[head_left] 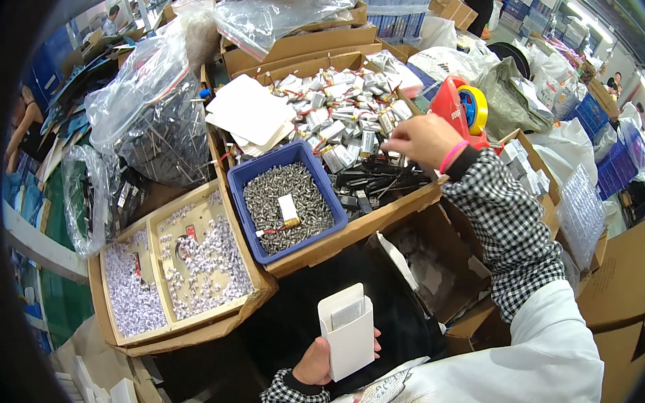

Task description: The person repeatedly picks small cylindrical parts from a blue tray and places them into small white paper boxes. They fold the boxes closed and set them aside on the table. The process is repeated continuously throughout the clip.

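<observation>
My left hand (317, 361) is closed around a small white carton (350, 345) low in the middle. Its top flap stands up, and a pale grey flat piece (348, 313) shows inside the opening. My right hand (428, 140), a pink band at the wrist, is over a large cardboard box (382, 218) with its fingers curled into a pinch. What they hold, if anything, I cannot make out. Below those fingertips lie silver battery packs (333, 131) with red wires and a heap of black parts (380, 177).
A blue bin (343, 216) holds small metal screws with one battery pack (288, 209) on top. Left of it, a wooden tray (164, 285) holds tiny white pieces. A red tape dispenser (449, 105) stands beyond my right hand. White cartons (124, 398) lie lower left.
</observation>
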Demonstrator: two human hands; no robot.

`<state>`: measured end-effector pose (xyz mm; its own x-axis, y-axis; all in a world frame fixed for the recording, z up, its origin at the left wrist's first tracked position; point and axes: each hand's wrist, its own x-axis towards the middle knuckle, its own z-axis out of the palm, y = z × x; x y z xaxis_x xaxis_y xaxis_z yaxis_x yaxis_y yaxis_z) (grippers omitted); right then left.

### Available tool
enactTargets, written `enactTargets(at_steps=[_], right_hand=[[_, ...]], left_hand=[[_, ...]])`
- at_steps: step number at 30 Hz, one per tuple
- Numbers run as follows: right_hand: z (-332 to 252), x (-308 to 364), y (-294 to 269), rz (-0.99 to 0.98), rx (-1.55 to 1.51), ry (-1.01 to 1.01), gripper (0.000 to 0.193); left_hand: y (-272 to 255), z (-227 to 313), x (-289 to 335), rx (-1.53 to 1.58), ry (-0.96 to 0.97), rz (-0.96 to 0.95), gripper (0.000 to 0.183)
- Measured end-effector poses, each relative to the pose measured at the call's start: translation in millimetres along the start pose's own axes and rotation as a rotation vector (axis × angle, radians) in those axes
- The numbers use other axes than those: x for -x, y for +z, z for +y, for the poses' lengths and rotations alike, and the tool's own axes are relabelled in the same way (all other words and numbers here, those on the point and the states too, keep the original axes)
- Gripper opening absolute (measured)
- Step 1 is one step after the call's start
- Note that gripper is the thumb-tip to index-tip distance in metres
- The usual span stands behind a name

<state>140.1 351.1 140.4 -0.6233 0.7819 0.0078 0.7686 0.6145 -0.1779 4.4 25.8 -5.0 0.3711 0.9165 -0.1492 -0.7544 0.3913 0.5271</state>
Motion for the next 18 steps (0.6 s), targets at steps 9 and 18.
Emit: enactTargets(at_steps=[9,18], right_hand=[[-14.6,2.0,-6.4,0.128,-0.549,-0.162,0.038],[-25.5,11.5,-25.4,-0.379,-0.758,-0.287,0.026]], left_hand=[[3.2,4.9,1.2,-0.026,-0.031,0.122,0.105],[0.5,4.3,3.7,0.038,0.013,0.056,0.100]])
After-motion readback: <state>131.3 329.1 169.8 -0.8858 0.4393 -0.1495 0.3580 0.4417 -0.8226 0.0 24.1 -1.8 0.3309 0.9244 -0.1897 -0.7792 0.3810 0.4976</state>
